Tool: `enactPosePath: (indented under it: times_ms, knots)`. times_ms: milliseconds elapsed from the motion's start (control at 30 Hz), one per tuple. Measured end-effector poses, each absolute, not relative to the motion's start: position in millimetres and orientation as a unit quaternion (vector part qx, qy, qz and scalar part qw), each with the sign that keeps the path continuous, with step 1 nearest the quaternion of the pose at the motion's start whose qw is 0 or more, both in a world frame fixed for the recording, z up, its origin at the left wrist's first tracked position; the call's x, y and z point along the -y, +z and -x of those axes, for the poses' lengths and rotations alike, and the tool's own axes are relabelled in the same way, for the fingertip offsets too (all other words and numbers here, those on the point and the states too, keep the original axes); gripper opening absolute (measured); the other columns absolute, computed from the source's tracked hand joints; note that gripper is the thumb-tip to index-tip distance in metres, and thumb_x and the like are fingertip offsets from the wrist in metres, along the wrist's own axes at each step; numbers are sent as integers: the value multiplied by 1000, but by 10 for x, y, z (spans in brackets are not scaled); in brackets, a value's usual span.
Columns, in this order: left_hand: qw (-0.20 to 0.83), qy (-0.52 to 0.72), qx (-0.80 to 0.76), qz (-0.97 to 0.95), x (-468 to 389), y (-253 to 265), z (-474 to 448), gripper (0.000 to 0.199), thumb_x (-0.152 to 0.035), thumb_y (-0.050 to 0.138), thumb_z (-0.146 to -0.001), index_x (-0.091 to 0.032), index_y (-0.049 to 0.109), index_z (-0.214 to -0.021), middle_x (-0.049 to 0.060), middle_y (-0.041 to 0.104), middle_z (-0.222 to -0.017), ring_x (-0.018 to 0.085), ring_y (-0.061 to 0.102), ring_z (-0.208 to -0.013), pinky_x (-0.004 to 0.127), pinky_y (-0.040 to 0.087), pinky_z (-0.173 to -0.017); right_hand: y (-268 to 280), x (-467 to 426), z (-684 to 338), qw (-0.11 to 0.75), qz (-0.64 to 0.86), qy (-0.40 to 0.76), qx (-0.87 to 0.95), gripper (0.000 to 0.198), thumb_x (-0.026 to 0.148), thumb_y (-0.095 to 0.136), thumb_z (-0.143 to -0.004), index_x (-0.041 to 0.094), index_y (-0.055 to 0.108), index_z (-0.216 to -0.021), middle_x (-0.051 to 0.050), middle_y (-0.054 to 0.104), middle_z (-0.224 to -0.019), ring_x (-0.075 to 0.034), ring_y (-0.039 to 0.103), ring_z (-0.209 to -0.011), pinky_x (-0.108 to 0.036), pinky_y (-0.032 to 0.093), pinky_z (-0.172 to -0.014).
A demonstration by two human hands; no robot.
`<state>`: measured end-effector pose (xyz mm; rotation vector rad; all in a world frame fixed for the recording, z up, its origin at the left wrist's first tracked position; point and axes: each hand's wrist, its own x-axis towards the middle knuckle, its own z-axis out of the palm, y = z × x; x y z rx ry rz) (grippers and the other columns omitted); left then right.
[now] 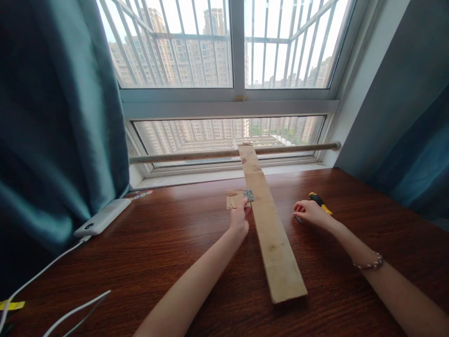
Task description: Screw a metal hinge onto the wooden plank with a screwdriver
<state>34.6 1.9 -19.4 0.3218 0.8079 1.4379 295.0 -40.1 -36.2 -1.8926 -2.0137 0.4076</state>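
A long pale wooden board (273, 234) lies lengthwise on the table, its far end towards the window. A small metal hinge (249, 195) spans the board's left edge and a small wooden piece (233, 200) beside it. My left hand (240, 220) grips the hinge at that joint, a finger on its near edge and the rest partly hidden. To the right of the board, my right hand (312, 213) is closed, fingertips pinched low over the table at a small dark screw (298, 219). Just behind that hand lies a screwdriver (317, 200) with a black and yellow handle, partly covered.
The dark red-brown wooden table (147, 262) reaches the window sill. A white power bank (103, 217) with a white cable (45, 267) rests at left beside a blue curtain (63, 117). A horizontal rail (192, 155) crosses before the window, near the board's far end.
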Motion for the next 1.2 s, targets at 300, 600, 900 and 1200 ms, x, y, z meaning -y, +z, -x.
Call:
enactPosePath:
  times_ms: [300,600,900,1200]
  knots:
    - [668,637,-361,-135,5,-160,-347,15,-6,65,-64,-14,61,-76,1,65,-67,10,60,-54,20,50,-52,-432,447,-2848,152,685,109,704,9,27,61,-70,19,62,-70,-4,66,-75,-17,60,-71,-23,44,-64]
    - [670,632,-369,-126,26,-142,-346,12,-5,63,-67,-13,61,-75,2,66,-68,11,62,-56,23,52,-57,-432,477,-2790,156,705,88,686,12,27,54,-73,18,61,-69,-5,66,-75,-17,60,-70,-23,41,-61]
    - [673,632,-367,-111,25,-139,-347,11,-5,65,-66,-13,60,-73,2,65,-68,10,61,-55,21,52,-54,-507,451,-2811,172,707,83,681,10,27,53,-71,18,58,-68,-4,64,-73,-16,59,-68,-23,41,-61]
    - [681,629,-361,-101,32,-132,-348,12,-5,65,-66,-13,61,-74,2,66,-68,11,61,-55,22,52,-52,-526,465,-2805,202,704,89,675,13,29,52,-71,18,58,-69,-3,64,-67,-16,59,-63,-24,42,-61]
